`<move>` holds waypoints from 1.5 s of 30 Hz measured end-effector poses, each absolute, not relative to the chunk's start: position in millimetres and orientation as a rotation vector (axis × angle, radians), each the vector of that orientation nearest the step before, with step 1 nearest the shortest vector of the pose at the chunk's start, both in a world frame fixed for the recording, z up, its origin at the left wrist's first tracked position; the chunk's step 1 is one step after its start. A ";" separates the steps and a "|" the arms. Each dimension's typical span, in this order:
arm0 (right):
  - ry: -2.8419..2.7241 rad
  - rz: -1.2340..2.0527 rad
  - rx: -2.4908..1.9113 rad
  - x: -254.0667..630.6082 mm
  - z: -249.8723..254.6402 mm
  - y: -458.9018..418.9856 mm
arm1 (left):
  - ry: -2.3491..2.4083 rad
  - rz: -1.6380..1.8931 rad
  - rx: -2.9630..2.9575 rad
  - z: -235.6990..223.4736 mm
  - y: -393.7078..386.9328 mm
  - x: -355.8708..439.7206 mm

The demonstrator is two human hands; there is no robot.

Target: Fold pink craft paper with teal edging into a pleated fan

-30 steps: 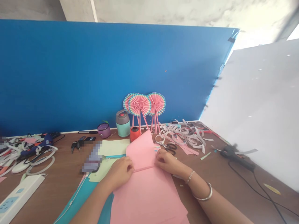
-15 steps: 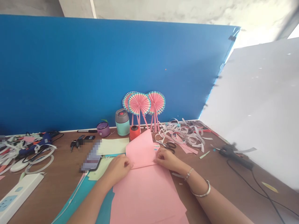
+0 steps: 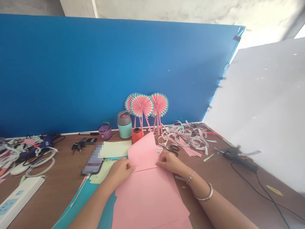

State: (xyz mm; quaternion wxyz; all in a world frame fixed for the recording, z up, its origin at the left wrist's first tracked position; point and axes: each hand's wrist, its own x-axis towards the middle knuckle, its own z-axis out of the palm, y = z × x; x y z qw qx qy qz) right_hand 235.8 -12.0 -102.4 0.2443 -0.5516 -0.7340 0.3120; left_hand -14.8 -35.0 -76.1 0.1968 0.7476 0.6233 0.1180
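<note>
A piece of pink paper (image 3: 143, 151) stands raised and curled at its far end, with a fold along its near edge. At the left end of that edge, my left hand (image 3: 121, 170) pinches it between thumb and fingers. My right hand (image 3: 170, 161) grips the right end the same way; a bracelet and a bangle are on that wrist. Beneath lie larger pink sheets (image 3: 150, 200), partly over teal paper (image 3: 76, 203). Pale green paper (image 3: 116, 149) and a phone (image 3: 94, 160) are left of the pink paper. Scissors (image 3: 173, 149) lie just beyond my right hand.
Round pleated paper fans (image 3: 142, 106) stand against the blue partition (image 3: 95, 70), behind a mint-lidded jar (image 3: 125, 127). Curled paper strips (image 3: 188, 136) heap at the back right. A glue gun (image 3: 238, 159) trails its cord on the right. A power strip (image 3: 19, 197) lies front left.
Almost nothing differs. Both hands keep their pinch on the folded edge of the pink paper, and the view has shifted very slightly.
</note>
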 end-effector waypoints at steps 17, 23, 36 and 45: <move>-2.020 0.859 -1.483 237.7 -106.5 -8.2 | 1.753 0.279 2.093 -71.4 -35.7 -12.4; -2.031 0.854 -1.490 237.1 -106.3 -8.8 | 1.755 0.235 2.141 -73.3 -35.7 -12.6; -2.095 0.720 -1.571 236.8 -103.9 -11.6 | 1.710 0.210 2.638 -73.4 -48.7 -2.5; -2.507 0.257 -1.126 224.6 -100.8 -25.1 | 1.431 0.201 2.774 -75.0 -53.4 5.2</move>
